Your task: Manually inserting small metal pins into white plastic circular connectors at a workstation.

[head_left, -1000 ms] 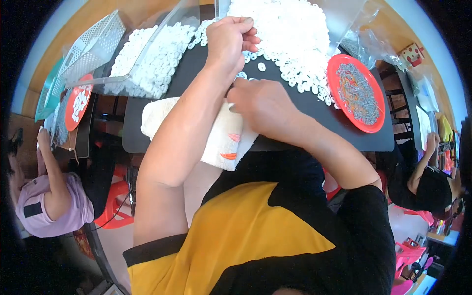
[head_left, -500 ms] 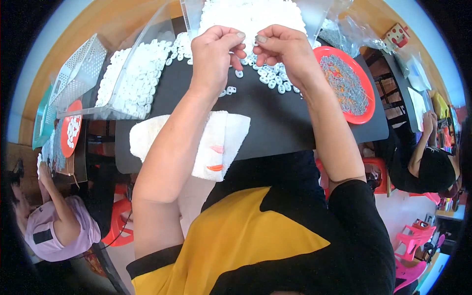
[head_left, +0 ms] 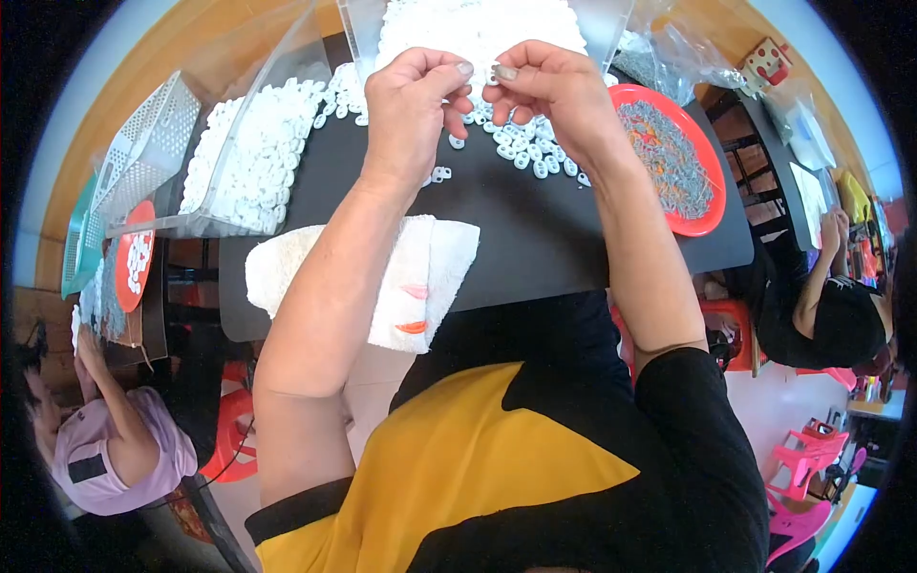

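- The white oval pieces [head_left: 521, 148], smooth, ring-like and probably plastic, lie loose at five o'clock from the meeting hands; a few stragglers sit at seven o'clock.
- The left hand [head_left: 411, 94] has thumb and forefinger drawn together, other fingers loosely curled; whether anything is between the tips cannot be told.
- The right hand [head_left: 564, 91] mirrors it in a similar pinch, just apart from the left; its hold, too, is hidden against the glare.
- Anything that small could slip from such fingertip grips and be lost among the lookalike ovals below.
- A low wrist might sweep loose ovals across the smooth dark tabletop [head_left: 516, 248].
- At twelve o'clock, a clear, stiff-walled bin [head_left: 611, 29] holds a heap of white pieces; a knock could spill more.
- At four o'clock, a glossy red plate [head_left: 693, 229] bears tangled, thin grey bits [head_left: 664, 167]; tangling might lift several at once.
- At seven o'clock, a fluffy cream towel [head_left: 430, 277] overhangs the table edge; a snagging forearm could drag it off.
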A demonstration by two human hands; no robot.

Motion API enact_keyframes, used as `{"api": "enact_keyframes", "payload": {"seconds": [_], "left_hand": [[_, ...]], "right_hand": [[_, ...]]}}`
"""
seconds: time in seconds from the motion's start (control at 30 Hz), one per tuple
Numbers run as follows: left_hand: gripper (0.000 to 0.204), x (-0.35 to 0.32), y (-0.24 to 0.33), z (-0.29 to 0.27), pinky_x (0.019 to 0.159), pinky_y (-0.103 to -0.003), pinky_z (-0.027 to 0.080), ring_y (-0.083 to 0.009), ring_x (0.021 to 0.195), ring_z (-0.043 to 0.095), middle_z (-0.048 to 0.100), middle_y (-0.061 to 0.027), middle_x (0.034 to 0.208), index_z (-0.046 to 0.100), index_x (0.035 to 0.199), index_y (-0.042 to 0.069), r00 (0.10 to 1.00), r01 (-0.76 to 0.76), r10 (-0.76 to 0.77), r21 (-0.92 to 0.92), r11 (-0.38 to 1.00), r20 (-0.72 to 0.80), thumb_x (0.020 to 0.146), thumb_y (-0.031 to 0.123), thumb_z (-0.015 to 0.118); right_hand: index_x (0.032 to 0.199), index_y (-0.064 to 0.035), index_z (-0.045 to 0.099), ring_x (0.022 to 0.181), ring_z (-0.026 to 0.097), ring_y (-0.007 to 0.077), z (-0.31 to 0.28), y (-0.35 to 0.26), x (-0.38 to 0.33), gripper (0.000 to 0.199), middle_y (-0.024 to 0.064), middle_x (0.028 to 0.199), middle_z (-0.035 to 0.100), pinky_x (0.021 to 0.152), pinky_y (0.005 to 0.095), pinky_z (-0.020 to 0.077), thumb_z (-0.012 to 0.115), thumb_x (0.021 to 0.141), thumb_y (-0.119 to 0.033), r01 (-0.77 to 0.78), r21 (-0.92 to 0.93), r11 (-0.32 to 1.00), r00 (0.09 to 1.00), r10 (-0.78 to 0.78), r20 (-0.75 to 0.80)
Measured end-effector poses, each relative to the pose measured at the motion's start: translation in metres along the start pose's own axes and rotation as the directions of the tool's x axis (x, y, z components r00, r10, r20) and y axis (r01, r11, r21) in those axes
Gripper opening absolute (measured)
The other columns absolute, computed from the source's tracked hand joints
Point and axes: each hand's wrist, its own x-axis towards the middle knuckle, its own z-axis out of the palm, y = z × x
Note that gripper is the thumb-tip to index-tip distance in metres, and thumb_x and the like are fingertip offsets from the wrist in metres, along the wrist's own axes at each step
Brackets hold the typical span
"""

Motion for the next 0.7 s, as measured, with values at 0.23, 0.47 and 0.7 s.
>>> {"api": "enact_keyframes", "payload": {"seconds": [0.23,0.47,0.7], "left_hand": [[0.011,-0.0018,-0.0037,0.001,0.042,-0.022,0.044,-0.008,0.05,0.052,0.06,-0.0057,0.067,0.063,0.086,-0.002,0.999,-0.039,0.037,0.091,0.995,0.026,0.086,0.009,0.061],[0.009,-0.0005,-0.0076,-0.0002,0.042,-0.021,0.042,-0.0073,0.05,0.052,0.06,-0.0052,0.067,0.063,0.087,-0.002,0.993,-0.113,0.108,0.121,0.986,0.046,0.088,0.006,0.06],[0.005,-0.003,-0.0064,0.0048,0.044,-0.02,0.042,-0.0073,0.053,0.054,0.063,-0.006,0.07,0.063,0.088,-0.003,0.989,-0.141,0.138,0.06,0.988,0.05,0.086,0.002,0.063]], "right_hand": [[0.096,-0.0002,0.062,0.066,0.063,0.0113,0.0032,0.0043,0.0001,0.013,0.0085,0.081,0.067,0.06,0.0211,0.0478,0.058,0.091,-0.012,0.047,0.012,0.999,0.999,-0.047,0.002],[0.098,0.0023,0.062,0.067,0.062,0.0113,0.0093,0.0054,-0.0007,0.013,0.0078,0.082,0.066,0.06,0.0216,0.0489,0.058,0.092,-0.008,0.121,0.013,0.993,0.993,-0.121,-0.012],[0.102,0.0038,0.064,0.069,0.062,0.0116,0.0098,0.0051,-0.0013,0.016,0.0075,0.081,0.065,0.062,0.0214,0.0501,0.057,0.092,-0.007,0.124,0.036,0.992,0.989,-0.121,-0.079]]}}
